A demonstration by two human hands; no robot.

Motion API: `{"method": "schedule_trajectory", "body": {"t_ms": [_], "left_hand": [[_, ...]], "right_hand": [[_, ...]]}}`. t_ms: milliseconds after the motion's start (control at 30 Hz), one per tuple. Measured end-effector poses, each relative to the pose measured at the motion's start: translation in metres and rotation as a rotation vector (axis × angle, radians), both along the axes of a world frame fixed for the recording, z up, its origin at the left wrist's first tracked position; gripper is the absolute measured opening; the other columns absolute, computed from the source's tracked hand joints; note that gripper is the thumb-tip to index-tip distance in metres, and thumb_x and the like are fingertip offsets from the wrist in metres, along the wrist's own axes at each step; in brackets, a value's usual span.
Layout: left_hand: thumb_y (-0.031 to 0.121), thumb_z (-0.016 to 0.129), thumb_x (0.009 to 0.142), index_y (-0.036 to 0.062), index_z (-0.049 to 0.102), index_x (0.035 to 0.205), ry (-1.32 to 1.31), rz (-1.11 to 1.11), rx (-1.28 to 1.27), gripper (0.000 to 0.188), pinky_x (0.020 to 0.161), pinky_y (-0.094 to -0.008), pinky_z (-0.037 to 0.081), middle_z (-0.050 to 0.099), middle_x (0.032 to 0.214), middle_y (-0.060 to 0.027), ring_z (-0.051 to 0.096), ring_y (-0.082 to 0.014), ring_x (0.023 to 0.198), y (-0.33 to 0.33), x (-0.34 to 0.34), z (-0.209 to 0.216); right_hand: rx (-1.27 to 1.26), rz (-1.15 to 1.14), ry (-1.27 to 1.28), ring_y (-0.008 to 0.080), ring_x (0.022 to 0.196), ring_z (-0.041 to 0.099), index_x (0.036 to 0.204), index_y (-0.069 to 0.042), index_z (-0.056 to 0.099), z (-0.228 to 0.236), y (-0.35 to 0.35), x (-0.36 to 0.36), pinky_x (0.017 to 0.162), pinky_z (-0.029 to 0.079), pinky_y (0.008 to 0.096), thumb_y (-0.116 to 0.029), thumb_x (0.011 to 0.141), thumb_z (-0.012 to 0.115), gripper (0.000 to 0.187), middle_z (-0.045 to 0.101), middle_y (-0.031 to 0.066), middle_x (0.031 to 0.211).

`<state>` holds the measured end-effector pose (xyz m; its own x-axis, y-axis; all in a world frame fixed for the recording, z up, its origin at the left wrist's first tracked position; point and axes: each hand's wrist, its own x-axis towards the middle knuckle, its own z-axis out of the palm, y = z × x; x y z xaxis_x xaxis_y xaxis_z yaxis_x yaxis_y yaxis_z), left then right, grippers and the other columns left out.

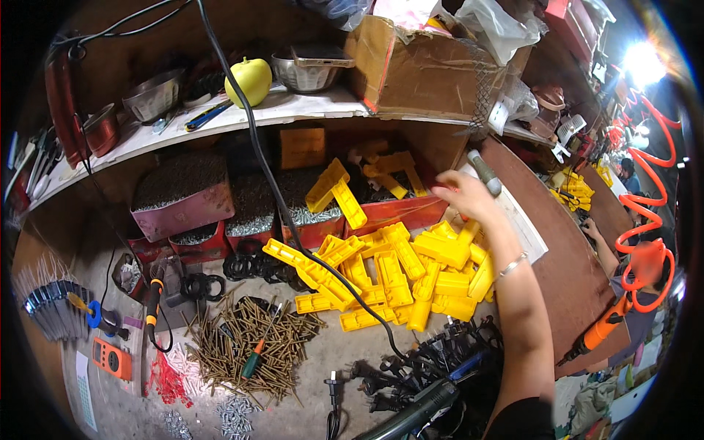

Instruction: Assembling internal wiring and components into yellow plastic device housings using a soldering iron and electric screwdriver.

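My right hand reaches in from the lower right, a bracelet on its wrist. Its fingers point left beside the red bin, slightly apart, with nothing visible in them. Just below the hand lies a heap of yellow plastic housings, long and trough-shaped. More yellow housings rest across the bins to the left. Close behind the hand stands a grey-green cylinder on a white sheet. My left hand is out of the picture.
Long brass-coloured screws are piled left of centre, a green-handled screwdriver on them. Black plug cords and a dark green power tool lie in front. A black cable hangs across. An orange power screwdriver hangs right, near another person's arm.
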<state>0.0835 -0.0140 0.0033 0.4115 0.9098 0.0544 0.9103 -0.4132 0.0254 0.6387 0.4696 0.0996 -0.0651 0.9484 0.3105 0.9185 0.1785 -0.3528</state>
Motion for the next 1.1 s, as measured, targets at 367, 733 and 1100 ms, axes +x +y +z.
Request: {"method": "schedule_trajectory", "body": {"t_ms": [367, 733, 1100], "left_hand": [[0.019, 0.062, 0.081, 0.0107, 0.065, 0.124, 0.028, -0.030, 0.005, 0.044, 0.057, -0.0346, 0.054, 0.061, 0.128, -0.0136, 0.064, -0.0362, 0.094, -0.010, -0.014, -0.018], [0.017, 0.059, 0.083, 0.0104, 0.065, 0.123, 0.001, 0.038, -0.052, 0.041, 0.067, -0.0388, 0.056, 0.060, 0.128, -0.0155, 0.062, -0.0394, 0.100, -0.006, -0.009, -0.009], [0.022, 0.063, 0.080, 0.0141, 0.053, 0.137, 0.191, 0.027, -0.213, 0.059, 0.064, -0.0314, 0.055, 0.051, 0.139, -0.0144, 0.062, -0.0309, 0.097, -0.018, -0.017, -0.010]], "right_hand": [[0.304, -0.033, -0.354, 0.0344, 0.094, 0.067, 0.108, -0.013, 0.069, -0.044, 0.122, -0.067, 0.084, 0.054, 0.0424, -0.019, 0.076, 0.064, 0.033, 0.069, 0.0173, 0.102], [-0.516, 0.256, 1.356, 0.0271, 0.093, 0.063, 0.104, 0.001, 0.061, -0.012, 0.019, -0.054, 0.074, 0.059, 0.0405, -0.013, 0.087, 0.065, 0.022, 0.064, 0.0126, 0.095], [-0.028, -0.224, -0.191, 0.0326, 0.103, 0.065, 0.099, -0.010, 0.073, -0.063, 0.171, -0.070, 0.086, 0.053, 0.0402, -0.035, 0.089, 0.052, 0.034, 0.069, 0.0139, 0.108]]}}
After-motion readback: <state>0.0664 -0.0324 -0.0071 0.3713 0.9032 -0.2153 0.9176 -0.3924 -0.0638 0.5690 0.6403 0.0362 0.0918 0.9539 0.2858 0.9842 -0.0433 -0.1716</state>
